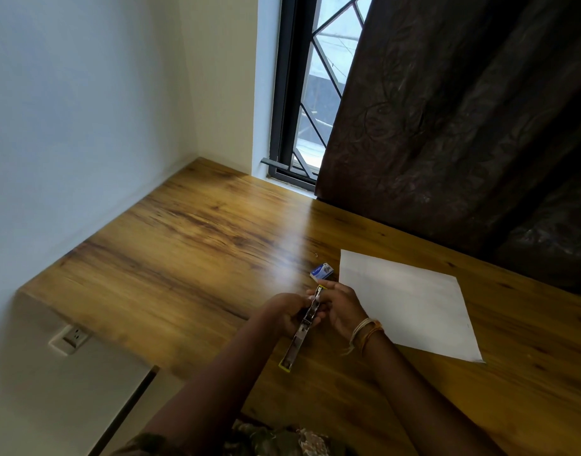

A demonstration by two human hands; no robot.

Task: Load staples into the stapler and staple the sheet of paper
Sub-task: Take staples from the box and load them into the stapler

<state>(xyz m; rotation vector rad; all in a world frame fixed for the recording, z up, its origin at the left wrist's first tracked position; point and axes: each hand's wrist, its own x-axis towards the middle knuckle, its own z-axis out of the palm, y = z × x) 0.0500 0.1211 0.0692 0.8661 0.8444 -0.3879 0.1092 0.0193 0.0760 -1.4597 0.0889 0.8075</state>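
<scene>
Metal and yellow plastic: one stapler (305, 324), swung fully open into a long strip, held above the near part of the wooden table (190, 245). My left hand (287, 312) grips its middle, fingers curled round the body. My right hand (340, 311) pinches at the far end near the yellow tip; whether a staple strip sits between those fingertips I cannot tell.

Blue staple box (322, 271): on the table just beyond my hands, one end open.

White sheet of paper (407, 301): flat on the table to my right, not yet stapled; my right wrist lies over its near-left edge.

Risks, as I judge them: a strip fed crooked could jam the channel; a loosened pinch could scatter staples across the wood; the hinged arm could snap shut on a fingertip.

Also present: one loose staple (315, 255) beyond the box, dark curtain (463, 110), barred window (315, 93), wall socket (73, 337). None of these obstructs the work.
</scene>
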